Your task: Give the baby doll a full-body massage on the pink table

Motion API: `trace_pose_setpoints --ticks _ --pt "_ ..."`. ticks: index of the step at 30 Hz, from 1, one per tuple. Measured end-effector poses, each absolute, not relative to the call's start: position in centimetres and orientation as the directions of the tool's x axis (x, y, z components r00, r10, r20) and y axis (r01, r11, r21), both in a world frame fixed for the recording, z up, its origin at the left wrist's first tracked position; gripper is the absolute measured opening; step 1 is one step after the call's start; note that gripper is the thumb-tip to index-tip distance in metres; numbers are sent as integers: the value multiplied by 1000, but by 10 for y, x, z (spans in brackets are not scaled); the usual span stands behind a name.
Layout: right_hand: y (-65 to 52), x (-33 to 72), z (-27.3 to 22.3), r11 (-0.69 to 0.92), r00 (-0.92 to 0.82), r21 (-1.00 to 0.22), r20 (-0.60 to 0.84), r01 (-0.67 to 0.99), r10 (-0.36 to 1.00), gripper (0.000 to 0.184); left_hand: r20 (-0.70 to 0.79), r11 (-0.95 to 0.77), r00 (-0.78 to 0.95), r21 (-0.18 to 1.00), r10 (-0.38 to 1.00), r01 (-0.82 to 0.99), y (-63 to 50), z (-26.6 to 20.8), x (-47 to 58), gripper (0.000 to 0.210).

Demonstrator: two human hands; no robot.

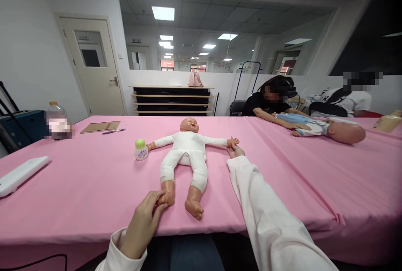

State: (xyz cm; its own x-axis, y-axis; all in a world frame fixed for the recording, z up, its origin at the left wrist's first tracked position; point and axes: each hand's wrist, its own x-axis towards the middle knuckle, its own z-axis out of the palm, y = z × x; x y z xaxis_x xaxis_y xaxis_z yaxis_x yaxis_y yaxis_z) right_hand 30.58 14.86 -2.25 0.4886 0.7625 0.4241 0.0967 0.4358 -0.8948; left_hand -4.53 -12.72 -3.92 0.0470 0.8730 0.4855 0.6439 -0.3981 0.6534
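A baby doll [188,145] with a white cloth body lies on its back on the pink tablecloth [103,183], head away from me, arms spread wide. My left hand [146,216] is closed round the doll's foot on the left, thumb on one side and fingers on the other. Out to the right, my right hand [235,151] grips the doll's hand on that side, which lies across my fingers. A small bottle with a green cap [141,150] stands beside the doll's other hand.
At the left are a white flat device [23,174], a brown notebook [100,126], a pen [113,131] and a blurred bottle [58,122]. Across the table on the right, a person [273,99] leans over another doll [326,130]. A pump bottle [389,121] stands far right.
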Motion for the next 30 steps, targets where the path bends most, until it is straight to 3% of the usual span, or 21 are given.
trace_pose_setpoints --ticks 18,30 --pt "144 305 -18 382 419 -920 379 81 825 32 531 -361 2 574 848 735 -133 -45 -40 24" --pt "124 286 -11 427 469 -873 487 236 737 34 596 -378 33 464 802 801 -134 -45 -40 27"
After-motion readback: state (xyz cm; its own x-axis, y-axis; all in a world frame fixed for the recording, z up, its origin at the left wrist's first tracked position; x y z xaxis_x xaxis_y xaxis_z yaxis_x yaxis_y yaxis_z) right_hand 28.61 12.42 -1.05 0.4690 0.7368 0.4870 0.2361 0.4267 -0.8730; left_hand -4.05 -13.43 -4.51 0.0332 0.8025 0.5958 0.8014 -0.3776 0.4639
